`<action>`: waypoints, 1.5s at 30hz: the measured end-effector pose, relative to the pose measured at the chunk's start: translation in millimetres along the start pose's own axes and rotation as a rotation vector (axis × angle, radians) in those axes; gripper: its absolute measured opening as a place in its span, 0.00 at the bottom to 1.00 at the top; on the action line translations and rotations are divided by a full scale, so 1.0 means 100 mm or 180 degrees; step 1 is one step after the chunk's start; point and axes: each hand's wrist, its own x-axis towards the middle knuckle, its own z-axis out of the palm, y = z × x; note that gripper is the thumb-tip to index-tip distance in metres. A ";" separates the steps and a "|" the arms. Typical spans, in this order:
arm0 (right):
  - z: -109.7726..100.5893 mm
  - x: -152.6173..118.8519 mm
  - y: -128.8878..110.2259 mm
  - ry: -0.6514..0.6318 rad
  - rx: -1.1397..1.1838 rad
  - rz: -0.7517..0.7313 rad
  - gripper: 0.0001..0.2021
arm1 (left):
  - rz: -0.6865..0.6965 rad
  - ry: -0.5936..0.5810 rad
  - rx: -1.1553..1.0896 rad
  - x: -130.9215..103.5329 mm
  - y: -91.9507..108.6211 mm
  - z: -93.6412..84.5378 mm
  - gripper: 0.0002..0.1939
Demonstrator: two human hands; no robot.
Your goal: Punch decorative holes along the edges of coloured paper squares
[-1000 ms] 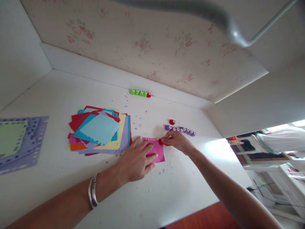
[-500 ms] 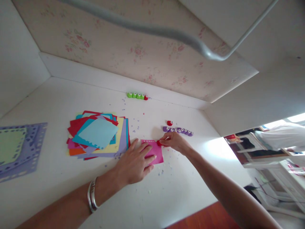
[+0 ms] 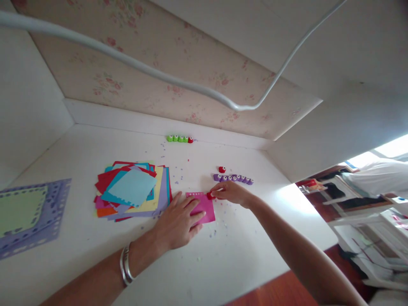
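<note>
Head view: red punch (image 3: 209, 196) partly hidden

One side is covered by the right hand (image 3: 231, 193), by which it is pinched at the smooth pink card's (image 3: 208, 210) far right corner, between the worktop's (image 3: 236, 259) back and front edges. Round holes are seen along the card's far edge; its left is covered by the flat, spread left hand (image 3: 178, 223).

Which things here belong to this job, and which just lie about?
In use:
bright pink paper sheet, under the left hand
small red object, pinched in the right hand at the sheet's edge

Apparently just lying about:
stack of multicoloured paper
row of small green pieces, red one at its end
row of small purple pieces
lone red piece
pale green sheet on purple sheets
</note>
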 end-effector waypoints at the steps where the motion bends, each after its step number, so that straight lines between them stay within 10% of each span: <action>1: -0.02 -0.01 0.00 0.0013 0.0013 0.0035 0.08 | 0.0005 0.0001 0.0001 0.00 0.00 0.00 0.18; 15: 0.12 -0.16 0.09 0.0534 -0.0758 -0.0692 0.11 | 0.0014 -0.0145 -0.0054 0.02 0.00 -0.04 0.19; 25: 0.24 -0.17 0.08 0.0110 0.1226 -0.0416 0.16 | -0.0042 0.0475 0.0046 0.02 0.00 -0.03 0.30; 45: 0.29 -0.04 0.01 0.0157 0.2328 0.0534 0.09 | -0.0482 0.1393 -0.0369 0.03 -0.21 0.07 0.13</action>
